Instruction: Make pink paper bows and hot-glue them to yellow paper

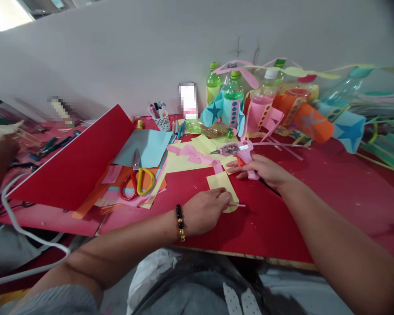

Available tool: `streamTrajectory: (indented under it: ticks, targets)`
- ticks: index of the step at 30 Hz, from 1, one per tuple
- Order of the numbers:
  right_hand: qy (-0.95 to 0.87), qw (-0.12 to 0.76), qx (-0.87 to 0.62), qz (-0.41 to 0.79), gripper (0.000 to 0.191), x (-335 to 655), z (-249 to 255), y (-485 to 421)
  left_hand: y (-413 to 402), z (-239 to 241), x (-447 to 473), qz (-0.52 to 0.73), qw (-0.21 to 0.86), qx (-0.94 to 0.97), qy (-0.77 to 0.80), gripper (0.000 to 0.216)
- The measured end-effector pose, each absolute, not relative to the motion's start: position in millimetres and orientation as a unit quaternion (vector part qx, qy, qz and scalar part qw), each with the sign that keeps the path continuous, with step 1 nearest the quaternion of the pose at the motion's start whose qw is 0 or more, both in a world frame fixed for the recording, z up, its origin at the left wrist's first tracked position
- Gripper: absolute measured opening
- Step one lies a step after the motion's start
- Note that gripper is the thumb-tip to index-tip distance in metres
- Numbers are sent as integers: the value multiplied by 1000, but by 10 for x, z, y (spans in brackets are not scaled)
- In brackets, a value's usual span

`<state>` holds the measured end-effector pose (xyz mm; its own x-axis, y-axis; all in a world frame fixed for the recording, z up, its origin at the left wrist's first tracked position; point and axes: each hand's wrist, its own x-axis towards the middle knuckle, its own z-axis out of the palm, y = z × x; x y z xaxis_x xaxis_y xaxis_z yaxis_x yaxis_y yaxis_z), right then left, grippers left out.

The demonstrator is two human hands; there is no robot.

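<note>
My right hand [265, 169] is wrapped round the handle of a pink glue gun [239, 151], whose nozzle points left over scraps of paper. Below it, a pale yellow paper piece [221, 180] with a rounded near end lies on the red table. My left hand [208, 210], closed, rests at that rounded end, with a thin pale pink strip [239, 205] poking out to the right of its fingertips. The fingers cover the rest of the strip. Pink paper cutouts [193, 154] lie just beyond the yellow piece.
Scissors [136, 179] lie on coloured sheets beside a red board [82, 166] standing tilted. Several decorated plastic bottles [233, 94] line the wall. A pen cup [162, 120] stands behind. At far left is another person's hand [1, 146], near a white cable [16, 225].
</note>
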<state>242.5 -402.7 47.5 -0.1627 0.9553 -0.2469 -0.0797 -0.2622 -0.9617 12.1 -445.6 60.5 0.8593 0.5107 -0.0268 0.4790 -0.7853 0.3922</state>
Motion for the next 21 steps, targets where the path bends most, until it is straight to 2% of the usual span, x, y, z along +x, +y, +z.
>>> streamTrajectory:
  ticks: [6,11,16,21]
  targets:
    - [-430,410,-559,578,28,2496,430,-3996,-4494,598,-277,38,253,935,246,26]
    - [-452,413,-554,564,23,2568,476,-3984,-4440,665,-579,19,321,917,236,21]
    - [-436,442,-523,584,11,2483,557,-4031,-4413,727,-648,68,313,906,275,19]
    - [-424,427,-482,636,19,2353,605,-4099,-4403,724,-369,89,271,918,276,26]
